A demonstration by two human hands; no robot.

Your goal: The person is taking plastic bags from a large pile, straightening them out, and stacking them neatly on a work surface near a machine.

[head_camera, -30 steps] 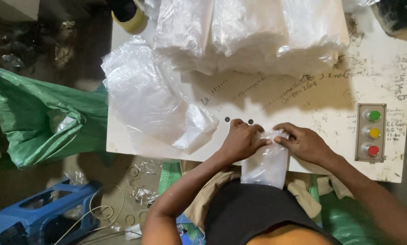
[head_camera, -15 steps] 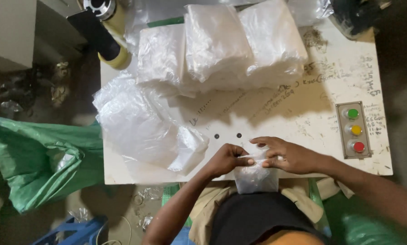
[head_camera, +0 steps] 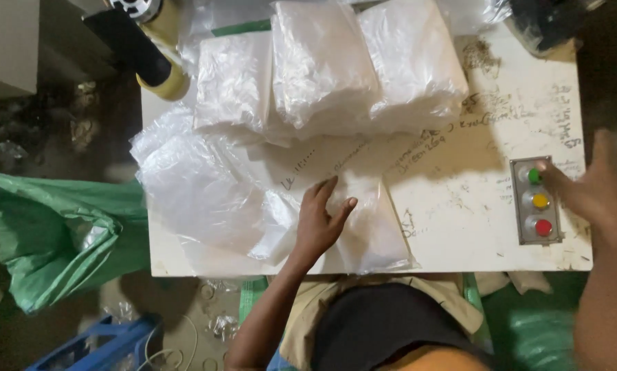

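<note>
At the far left a green woven sack (head_camera: 54,233) slumps on the dim floor, and below it a blue plastic crate (head_camera: 99,343) shows at the bottom edge. Next comes the white worktable (head_camera: 460,206), scuffed and covered in handwritten scribbles. At its upper left corner stand rolls of yellowish tape (head_camera: 161,65) with a dark bar across them. A loose heap of clear plastic bags (head_camera: 198,185) spills over the table's left side, and behind it, along the far edge, sit three stacks of filled clear bags (head_camera: 322,69) side by side.

The left hand (head_camera: 322,220) lies flat with its fingers spread, pressing down on a filled clear plastic bag (head_camera: 370,227) that lies on the table near the front edge, just beside the loose heap. The hand clamps nothing; it only rests on top of the bag. Further right, a grey control box (head_camera: 536,200) is set into the table with green, yellow and red buttons in a column. The right hand (head_camera: 587,189) reaches over it from the right, its fingertip on the green button (head_camera: 532,175), fingers loosely extended and holding nothing.

Half a second ago both hands were together at the front edge, working the mouth of the bag that hung off the table. Now the bag lies fully on the tabletop, the left hand has moved on top of it, and the right hand has left it for the button box.
</note>
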